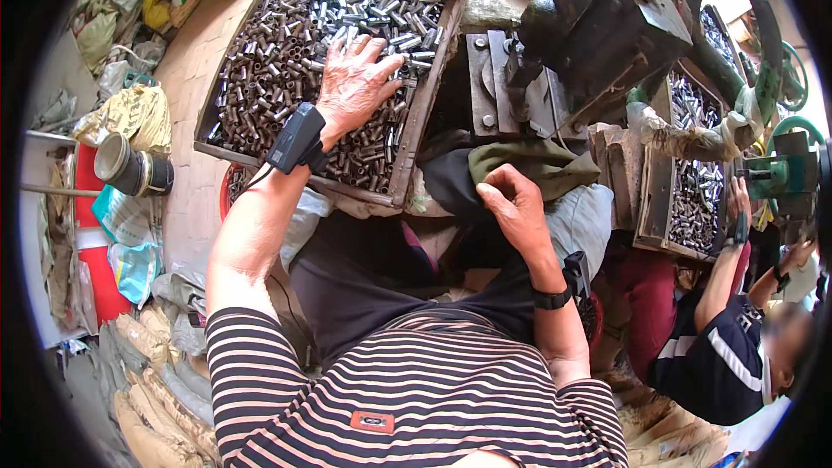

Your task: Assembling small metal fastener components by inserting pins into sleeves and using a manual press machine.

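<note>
Short metal tubes fill a shallow wooden tray in front of me, duller and browner toward the left and near side, shinier toward the back right. My left hand rests on the heap with its fingers spread apart. To the right of the tray, my right hand hovers over my lap beside an olive cloth. Its thumb and fingers are bent together; anything between them is too small or hidden to make out. Beyond that hand stands a dark metal fixture with bolts.
A heavy machine head overhangs the fixture. A second wooden tray of metal tubes stands at right, where a co-worker reaches toward green machinery. Sacks lie at lower left; a dark cylindrical container is at left.
</note>
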A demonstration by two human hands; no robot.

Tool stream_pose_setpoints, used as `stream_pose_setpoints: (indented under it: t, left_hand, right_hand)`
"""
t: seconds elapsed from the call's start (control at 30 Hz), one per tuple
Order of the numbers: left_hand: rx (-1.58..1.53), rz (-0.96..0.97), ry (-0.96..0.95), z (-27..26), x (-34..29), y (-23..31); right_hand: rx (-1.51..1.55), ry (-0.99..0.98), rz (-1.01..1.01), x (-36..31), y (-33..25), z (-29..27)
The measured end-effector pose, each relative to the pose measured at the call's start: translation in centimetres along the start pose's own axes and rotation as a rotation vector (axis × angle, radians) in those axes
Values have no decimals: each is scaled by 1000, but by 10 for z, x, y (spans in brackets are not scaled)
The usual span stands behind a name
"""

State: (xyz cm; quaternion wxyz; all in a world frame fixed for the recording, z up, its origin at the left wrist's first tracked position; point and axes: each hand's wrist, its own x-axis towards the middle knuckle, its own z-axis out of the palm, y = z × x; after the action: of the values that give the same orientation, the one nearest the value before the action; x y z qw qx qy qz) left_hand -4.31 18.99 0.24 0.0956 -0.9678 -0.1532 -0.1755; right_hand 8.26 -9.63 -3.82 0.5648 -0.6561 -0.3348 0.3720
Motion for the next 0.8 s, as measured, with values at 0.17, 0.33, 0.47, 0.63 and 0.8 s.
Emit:
stream_pose_setpoints:
  t: [0.17,0.33,0.47,0.63,0.8]
  left_hand:
    - [32,39,-56,-7,-16,4]
    - [46,13,-50,2,-14,4]
    - [25,7,-133,3,-8,-1]
    - [-37,-33,-68,-19,-24,7]
    - [-171,-166,59,-32,-59,-1]
  right_hand:
    - [-3,-4,-15,-1,-7,1]
    - [-69,-9,-31,8,-10,4]
    - [-99,-29,-70,15,-25,16]
    - [-203,-52,-102,29,-38,30]
    - [-295,-59,-178,52,-42,40]
